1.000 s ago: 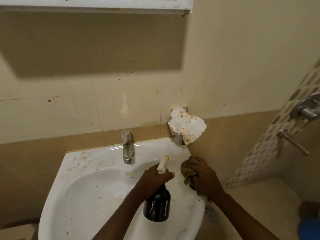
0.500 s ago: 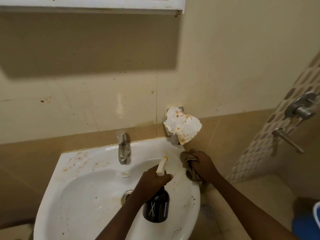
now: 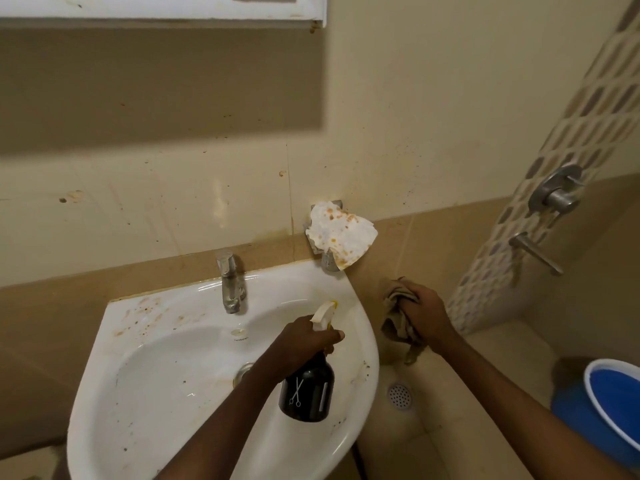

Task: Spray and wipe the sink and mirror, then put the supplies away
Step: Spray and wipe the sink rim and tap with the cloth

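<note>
Left grip (image 3: pixel 298 341) clutching spray bottle (image 3: pixel 306 393) over sink (image 3: pixel 145 393) | right grip (image 3: pixel 424 315) bunching cloth (image 3: pixel 398 325)

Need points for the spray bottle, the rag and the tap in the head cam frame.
spray bottle (image 3: pixel 307 393): head view, on the dark body below the scissors mark.
rag (image 3: pixel 397 330): head view, on the bunched cloth left of the right hand's fingers.
tap (image 3: pixel 230 289): head view, on the upright chrome stem.

Walls: we saw cream tiles (image 3: pixel 450 98) above a tan band (image 3: pixel 52 323), both speckled with stains.
Corner: we noted a mosaic strip (image 3: pixel 588 109) carrying a metal shower valve (image 3: pixel 557 194).
Floor: we found beige tile (image 3: pixel 485 375) with a round drain (image 3: pixel 399 396).
Bucket: we saw a blue one (image 3: pixel 606 410) at right.
</note>
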